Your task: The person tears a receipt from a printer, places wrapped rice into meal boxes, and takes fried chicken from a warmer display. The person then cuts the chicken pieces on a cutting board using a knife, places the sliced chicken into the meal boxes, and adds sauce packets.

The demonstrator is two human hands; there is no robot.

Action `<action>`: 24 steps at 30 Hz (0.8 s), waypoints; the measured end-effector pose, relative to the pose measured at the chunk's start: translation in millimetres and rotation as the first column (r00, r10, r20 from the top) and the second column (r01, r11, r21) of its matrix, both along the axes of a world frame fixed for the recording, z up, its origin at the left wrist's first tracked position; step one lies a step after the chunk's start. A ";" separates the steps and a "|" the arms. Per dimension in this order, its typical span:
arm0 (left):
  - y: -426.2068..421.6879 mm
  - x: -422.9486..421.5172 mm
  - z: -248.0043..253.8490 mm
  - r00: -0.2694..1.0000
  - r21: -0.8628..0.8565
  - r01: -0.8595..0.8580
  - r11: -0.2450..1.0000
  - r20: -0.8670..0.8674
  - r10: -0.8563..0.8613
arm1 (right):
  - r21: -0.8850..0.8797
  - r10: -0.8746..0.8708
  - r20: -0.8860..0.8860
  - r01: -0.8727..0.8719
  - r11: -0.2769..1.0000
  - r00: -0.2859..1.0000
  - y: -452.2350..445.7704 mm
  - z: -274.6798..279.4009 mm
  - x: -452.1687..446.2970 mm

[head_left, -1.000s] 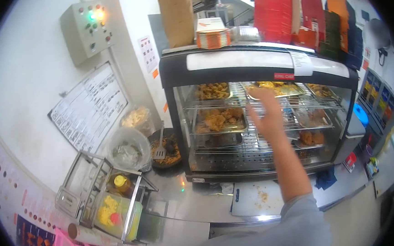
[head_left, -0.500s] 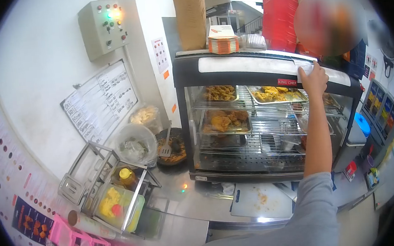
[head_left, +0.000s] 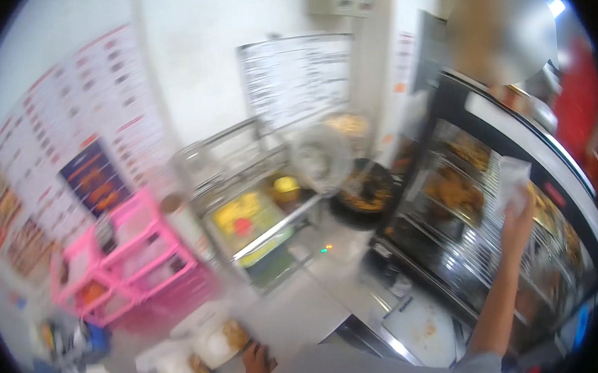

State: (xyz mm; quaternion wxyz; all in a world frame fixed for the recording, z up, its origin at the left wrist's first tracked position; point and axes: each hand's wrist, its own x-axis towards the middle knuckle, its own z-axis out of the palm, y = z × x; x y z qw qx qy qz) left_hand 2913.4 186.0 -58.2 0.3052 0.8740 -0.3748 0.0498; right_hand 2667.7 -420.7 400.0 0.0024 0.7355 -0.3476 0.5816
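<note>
A white paper slip (head_left: 513, 171) is pinched in my right hand (head_left: 518, 202), held up in front of the glass food warmer (head_left: 451, 283). Behind the glass, fried chicken (head_left: 455, 193) lies on trays on wire racks. My left hand (head_left: 257, 365) is low on the steel counter, its fingers slightly apart and blurred, with nothing seen in them. Just beside it are two open white food boxes, one nearer (head_left: 223, 344) and one further left (head_left: 177, 372), each with rice and a brown piece of food.
A pink rack (head_left: 131, 260) stands left on the counter. Behind sits a metal-framed container of yellow food (head_left: 238, 215), near a yellow-capped jar (head_left: 286, 185) and a black pan (head_left: 365, 196). A stained white cutting board (head_left: 420, 330) lies before the warmer. A whiteboard (head_left: 298, 79) hangs on the wall.
The view has swung left and down. My right hand has come away from the warmer's top edge with the paper slip. My left hand and the food boxes have come into view.
</note>
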 end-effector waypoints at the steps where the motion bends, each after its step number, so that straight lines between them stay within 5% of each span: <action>1: 0.6 1.0 -0.6 0.994 0.001 0.023 1.000 -0.111 -0.023 | -0.010 0.154 -0.103 -0.156 0.988 0.983 16.5 -39.4 37.0; 3: 3.0 2.4 27.1 0.932 -0.026 0.031 0.999 -0.360 -0.039 | 0.207 0.495 -0.332 -0.450 0.868 0.803 88.9 -83.1 115.7; 5: -3.2 -8.6 92.6 0.780 -0.071 0.001 0.997 -0.624 -0.045 | 0.460 0.839 -0.265 -0.702 0.544 0.476 179.8 -117.9 176.6; 6: -7.3 -6.7 126.1 0.735 -0.149 -0.028 0.988 -0.673 -0.081 | 0.688 0.944 -0.183 -0.650 0.321 0.273 215.7 -138.3 194.5; 9: -9.0 -7.6 176.1 0.639 -0.392 -0.206 0.897 -0.748 -0.180 | 0.744 0.962 0.203 -0.611 -0.272 -0.182 330.4 -148.3 235.1; 11: 3.0 -9.8 177.8 0.631 -0.542 -0.419 0.729 -0.751 -0.195 | 0.760 0.894 0.265 -0.492 -0.424 -0.360 376.0 -151.6 252.2; 15: 58.7 1.4 157.8 0.531 -0.466 -0.660 0.589 -0.844 -0.073 | 0.805 0.797 0.142 -0.400 -0.439 -0.588 421.7 -190.8 290.7; 18: 93.3 -14.9 215.6 0.527 -0.535 -0.740 0.408 -0.838 -0.142 | 0.812 0.696 0.087 -0.354 -0.464 -0.713 465.0 -190.0 304.8; 19: 110.8 -19.0 229.6 0.534 -0.460 -0.712 0.530 -0.845 -0.016 | 0.828 0.659 0.057 -0.333 -0.451 -0.750 482.1 -187.4 307.6; 24: 195.3 -26.1 195.5 0.515 -0.509 -0.855 0.101 -0.857 0.037 | 0.824 0.514 0.036 -0.266 -0.501 -0.857 561.3 -161.4 353.2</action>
